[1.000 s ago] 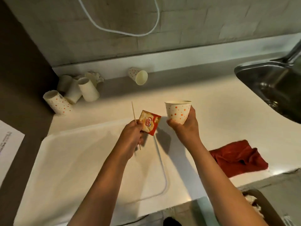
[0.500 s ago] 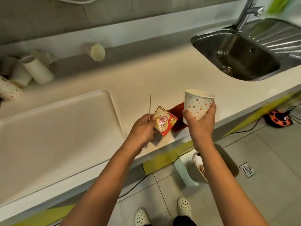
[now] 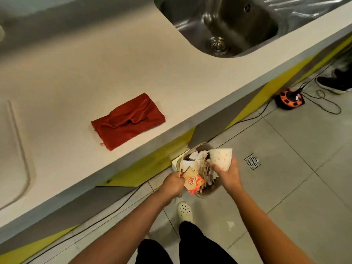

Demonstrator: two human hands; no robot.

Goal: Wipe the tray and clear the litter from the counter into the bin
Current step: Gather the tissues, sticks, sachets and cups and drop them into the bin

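Red cloth (image 3: 128, 120); orange-dotted white cup (image 3: 221, 158).

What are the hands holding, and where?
Left hand pinches a red-orange sachet by its left edge, with a thin wooden stick; right hand grips a dotted paper cup round its base.

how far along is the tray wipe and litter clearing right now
Done: the brown floor bin already holds paper scraps. In hand: left hand holds an orange-red sachet, right hand a white dotted paper cup, both over the bin. Left: dropping them; the red cloth lies unused.
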